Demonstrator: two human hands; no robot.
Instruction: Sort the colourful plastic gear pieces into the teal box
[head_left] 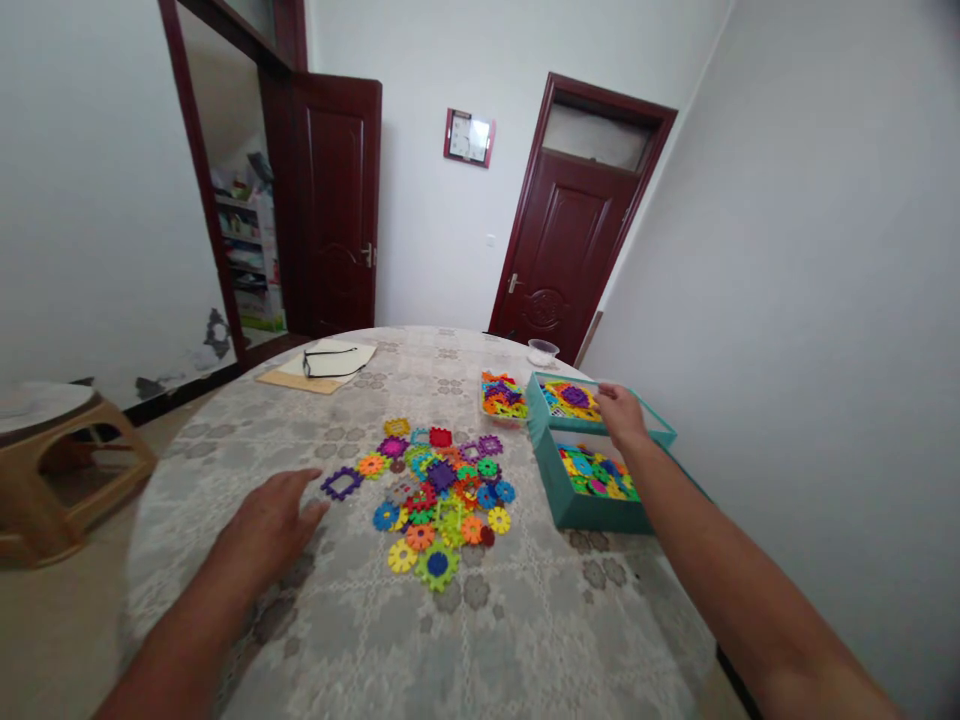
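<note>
My left hand (279, 515) hovers low over the table, thumb and forefinger apart, with nothing in it. Just beyond its fingertips lies a purple square frame piece (342, 484) with a notched edge. Right of that spreads a pile of colourful plastic gear-shaped pieces (442, 475), some round and some square. My right hand (621, 412) reaches into the far compartment of a green box (564, 505). Its fingers are bent close together beside yellow and purple pieces (574, 396); anything held between them cannot be made out. More mixed pieces (596, 470) fill the near compartment.
A clear tub of pieces (503, 398) stands left of the box, and a small clear bowl (542, 351) behind it. Glasses (330, 362) lie on paper at the back left of the cloth-covered table (360, 640). A stool (71, 470) stands at left.
</note>
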